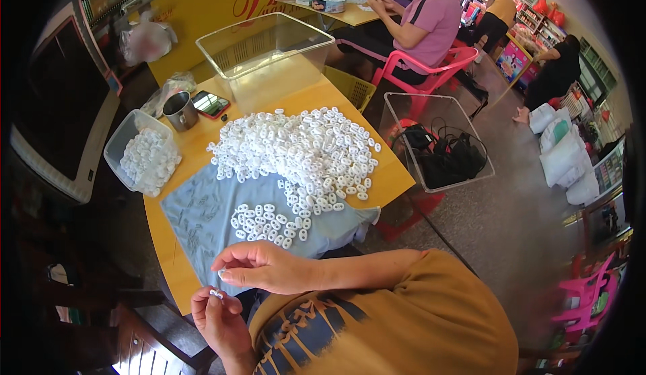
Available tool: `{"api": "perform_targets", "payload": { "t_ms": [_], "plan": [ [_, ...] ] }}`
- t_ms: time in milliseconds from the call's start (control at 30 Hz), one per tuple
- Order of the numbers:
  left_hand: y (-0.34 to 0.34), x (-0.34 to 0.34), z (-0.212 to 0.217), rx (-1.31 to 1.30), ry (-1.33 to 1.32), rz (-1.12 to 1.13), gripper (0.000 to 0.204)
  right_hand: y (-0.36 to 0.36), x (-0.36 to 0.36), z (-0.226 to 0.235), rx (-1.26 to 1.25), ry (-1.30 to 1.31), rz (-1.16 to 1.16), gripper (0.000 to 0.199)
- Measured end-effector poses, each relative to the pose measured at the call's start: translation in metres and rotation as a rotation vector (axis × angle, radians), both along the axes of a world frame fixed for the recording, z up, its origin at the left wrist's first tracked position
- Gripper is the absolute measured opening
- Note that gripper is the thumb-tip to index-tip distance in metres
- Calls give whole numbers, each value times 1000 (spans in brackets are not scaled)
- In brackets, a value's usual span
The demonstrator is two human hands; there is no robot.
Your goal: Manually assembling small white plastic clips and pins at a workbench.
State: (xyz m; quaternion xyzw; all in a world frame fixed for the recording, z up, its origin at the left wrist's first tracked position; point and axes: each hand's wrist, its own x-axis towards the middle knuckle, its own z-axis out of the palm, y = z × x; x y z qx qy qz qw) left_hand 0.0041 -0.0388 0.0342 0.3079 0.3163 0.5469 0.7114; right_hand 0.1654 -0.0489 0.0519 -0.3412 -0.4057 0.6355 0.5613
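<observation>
Table [391,175]: yellow-orange wood top. Far edge: large clear bin [272,85]. Far-left part: crumpled clear bag [165,92], metal mug [180,111], red-edged phone [210,104] just beside it, small dark object [225,118] near the phone. Left edge: clear tub [126,132], filled. Middle: heap of white oval pieces [289,143], spread toward right edge, partly over blue-grey cloth [202,217]. Cloth lies along near edge.
</observation>
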Motion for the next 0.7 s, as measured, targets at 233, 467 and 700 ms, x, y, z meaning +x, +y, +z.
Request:
{"api": "perform_targets", "payload": {
  "t_ms": [233, 467, 700],
  "plan": [
    [-9, -2, 16, -49, 9, -6, 9, -11, 5, 12, -64, 49, -27, 25],
    [-4, -2, 14, 36, -73, -122, 14, -12, 10, 17, 23, -79, -109, 25],
    [-5, -5, 12, 40, -18, -119, 16, -5, 3, 10, 179, -226, -85, 23]
  ]
}}
